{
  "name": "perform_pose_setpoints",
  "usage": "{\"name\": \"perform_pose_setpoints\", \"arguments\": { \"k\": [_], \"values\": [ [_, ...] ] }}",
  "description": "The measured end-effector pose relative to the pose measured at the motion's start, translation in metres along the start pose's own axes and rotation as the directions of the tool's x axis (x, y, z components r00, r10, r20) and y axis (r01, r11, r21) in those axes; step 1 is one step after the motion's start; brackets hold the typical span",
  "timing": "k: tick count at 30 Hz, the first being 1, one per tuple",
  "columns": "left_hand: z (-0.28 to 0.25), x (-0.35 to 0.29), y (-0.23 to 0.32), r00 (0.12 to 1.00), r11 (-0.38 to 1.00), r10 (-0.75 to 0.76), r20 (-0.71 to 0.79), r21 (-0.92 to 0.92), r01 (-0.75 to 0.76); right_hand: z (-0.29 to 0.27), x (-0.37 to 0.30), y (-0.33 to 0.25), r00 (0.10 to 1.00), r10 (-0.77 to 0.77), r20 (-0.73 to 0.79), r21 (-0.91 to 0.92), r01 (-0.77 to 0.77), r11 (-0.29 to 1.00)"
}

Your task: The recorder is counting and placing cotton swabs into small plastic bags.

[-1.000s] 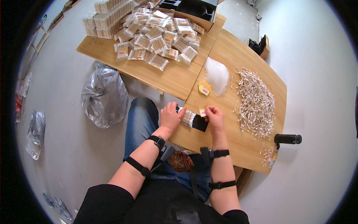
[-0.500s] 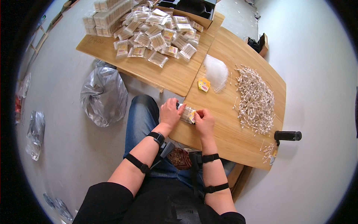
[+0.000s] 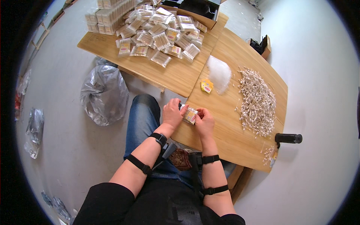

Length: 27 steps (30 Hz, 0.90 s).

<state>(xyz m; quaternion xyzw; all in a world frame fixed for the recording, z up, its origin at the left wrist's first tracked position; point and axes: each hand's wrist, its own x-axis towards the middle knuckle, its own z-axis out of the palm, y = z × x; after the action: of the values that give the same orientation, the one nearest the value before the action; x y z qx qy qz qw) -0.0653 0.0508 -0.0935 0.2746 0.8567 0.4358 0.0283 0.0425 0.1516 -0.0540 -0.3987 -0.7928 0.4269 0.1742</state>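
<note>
Near the table's front edge, a small pack of cotton swabs (image 3: 190, 116) lies between my hands, a yellow-and-white label card over its right part. My left hand (image 3: 172, 113) grips the pack's left end, with something dark showing by its fingertips. At the right end, the fingers of my right hand (image 3: 204, 120) are closed on the pack's edge and partly hide it. Just beyond are a few loose yellow label cards (image 3: 206, 86) and a stack of clear plastic bags (image 3: 219, 73). A big heap of loose cotton swabs (image 3: 257, 101) spreads to the right.
Many filled swab packs (image 3: 161, 40) lie piled on the far table, beside stacked bundles (image 3: 108, 18) and an open cardboard box (image 3: 208, 17). A black cylinder (image 3: 288, 138) juts past the right edge. A grey plastic bag (image 3: 105, 95) stands on the floor at left.
The label card has moved left and now lies flatter over the swabs, with more of it showing. My right hand has shifted slightly; my left keeps its hold.
</note>
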Motion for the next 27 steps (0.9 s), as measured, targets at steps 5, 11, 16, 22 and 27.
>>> {"name": "perform_pose_setpoints", "arguments": {
  "k": [5,11,16,22,27],
  "values": [
    [0.0,0.003,0.002,0.998,0.998,0.061,-0.029,-0.009,-0.061,0.006,0.004,-0.013,0.999,-0.052,-0.007,0.015,0.052,0.999],
    [-0.001,0.001,0.001,0.999,0.999,0.047,-0.024,-0.016,-0.048,0.007,0.004,-0.012,0.996,-0.091,-0.017,-0.074,0.089,0.993],
    [-0.002,0.001,0.003,0.999,0.999,0.031,-0.012,-0.02,-0.031,0.012,0.002,-0.019,0.989,-0.135,-0.053,-0.077,0.13,0.988],
    [0.006,0.003,0.0,0.993,0.994,0.11,-0.03,0.015,-0.11,0.002,0.008,-0.01,0.99,-0.122,-0.071,-0.08,0.117,0.99],
    [-0.012,0.003,0.007,0.983,0.965,0.184,0.023,0.185,-0.185,-0.067,0.022,0.048,0.899,-0.347,-0.267,-0.539,0.159,0.827]
  ]
}}
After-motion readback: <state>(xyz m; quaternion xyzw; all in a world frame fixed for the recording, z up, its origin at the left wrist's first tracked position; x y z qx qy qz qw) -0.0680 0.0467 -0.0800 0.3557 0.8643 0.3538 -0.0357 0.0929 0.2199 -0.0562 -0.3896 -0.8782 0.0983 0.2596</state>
